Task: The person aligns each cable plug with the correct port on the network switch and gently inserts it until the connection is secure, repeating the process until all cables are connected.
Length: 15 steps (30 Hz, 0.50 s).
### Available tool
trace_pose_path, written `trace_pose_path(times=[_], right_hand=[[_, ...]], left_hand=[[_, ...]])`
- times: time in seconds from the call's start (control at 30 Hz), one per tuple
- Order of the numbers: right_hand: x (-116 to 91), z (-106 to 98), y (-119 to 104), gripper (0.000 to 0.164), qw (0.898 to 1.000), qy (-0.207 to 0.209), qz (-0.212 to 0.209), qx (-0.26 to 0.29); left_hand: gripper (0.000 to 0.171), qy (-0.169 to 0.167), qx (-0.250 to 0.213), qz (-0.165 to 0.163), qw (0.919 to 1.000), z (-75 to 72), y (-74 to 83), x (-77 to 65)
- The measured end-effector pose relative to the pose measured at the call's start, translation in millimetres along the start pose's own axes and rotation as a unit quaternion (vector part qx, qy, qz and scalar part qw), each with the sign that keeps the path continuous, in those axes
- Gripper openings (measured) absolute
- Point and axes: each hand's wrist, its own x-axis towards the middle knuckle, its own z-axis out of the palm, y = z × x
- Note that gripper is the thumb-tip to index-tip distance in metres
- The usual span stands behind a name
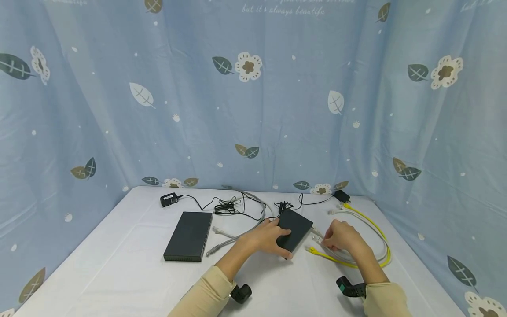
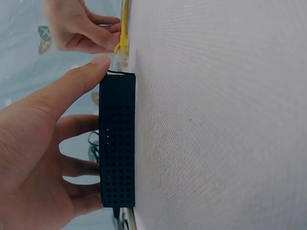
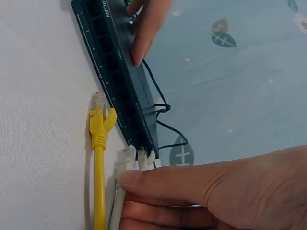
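Note:
A small black network switch [image 1: 294, 233] lies on the table, its row of ports facing right. My left hand [image 1: 269, 239] grips it from the left, thumb at the near corner and fingers over its top. In the right wrist view, a white plug [image 3: 143, 157] sits at the end port of the switch. Beside that, my right hand [image 1: 343, 235] pinches a white network cable [image 3: 118, 201] just behind its plug [image 3: 125, 155]. A yellow network cable [image 3: 99, 177] lies next to it, its clear plug pointing at the switch.
A larger black switch box [image 1: 188, 236] lies at left. Grey network cables [image 1: 237, 237] curve between the two boxes. Power adapters [image 1: 169, 200] with black cords lie along the back, one adapter [image 1: 341, 196] at the right. A patterned curtain [image 1: 253, 114] hangs behind the table.

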Motion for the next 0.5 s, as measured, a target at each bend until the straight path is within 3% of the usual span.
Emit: trace_pose_path(times=[0.5], right_hand=[[-6.4,-2.0,-6.3,0.011,0.999,-0.001,-0.028,-0.024]], left_hand=[[0.082,0.0,0.02,0.024,0.9995,-0.2,-3.3,1.7]])
